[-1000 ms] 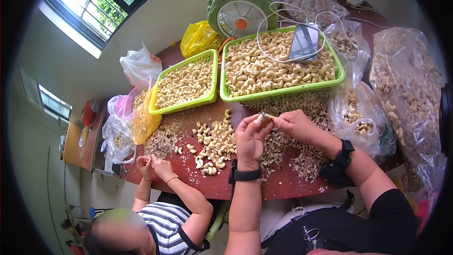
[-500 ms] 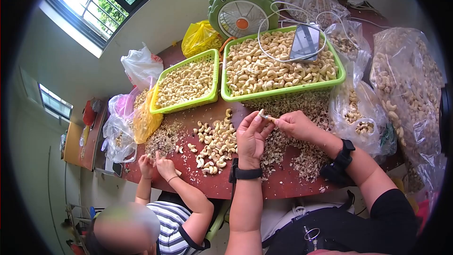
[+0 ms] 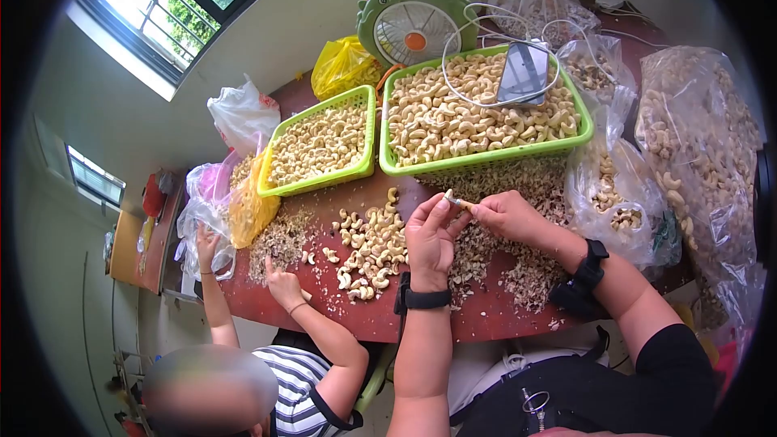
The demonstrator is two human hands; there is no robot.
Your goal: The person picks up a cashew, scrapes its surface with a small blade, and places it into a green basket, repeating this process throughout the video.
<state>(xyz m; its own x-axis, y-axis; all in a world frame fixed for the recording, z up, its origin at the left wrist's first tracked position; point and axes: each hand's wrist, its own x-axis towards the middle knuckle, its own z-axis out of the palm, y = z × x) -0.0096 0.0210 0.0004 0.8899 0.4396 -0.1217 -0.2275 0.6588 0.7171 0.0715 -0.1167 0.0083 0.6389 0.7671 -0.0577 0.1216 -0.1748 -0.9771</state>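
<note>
My left hand (image 3: 430,244) pinches a cashew nut (image 3: 447,194) between its fingertips, above the table's near side. In my right hand (image 3: 508,215) is a small peeling knife with a tan handle (image 3: 463,204); its tip meets the nut, and the blade is too small to make out well. Brown skin shavings (image 3: 530,279) lie thick beneath and around my hands. Left of my left wrist, a loose pile of pale cashews (image 3: 374,243) spreads over the red table (image 3: 409,316).
Behind stand a large green basket (image 3: 486,158) and a smaller one (image 3: 320,182), both full of cashews. A phone (image 3: 524,73) rests on the large basket's nuts. Bulging plastic bags (image 3: 700,154) flank the right side. A co-worker's hands (image 3: 285,287) are at the left, beside more shavings.
The co-worker's left hand has moved up and left toward the plastic bags, apart from their other hand. My own hands have barely moved.
</note>
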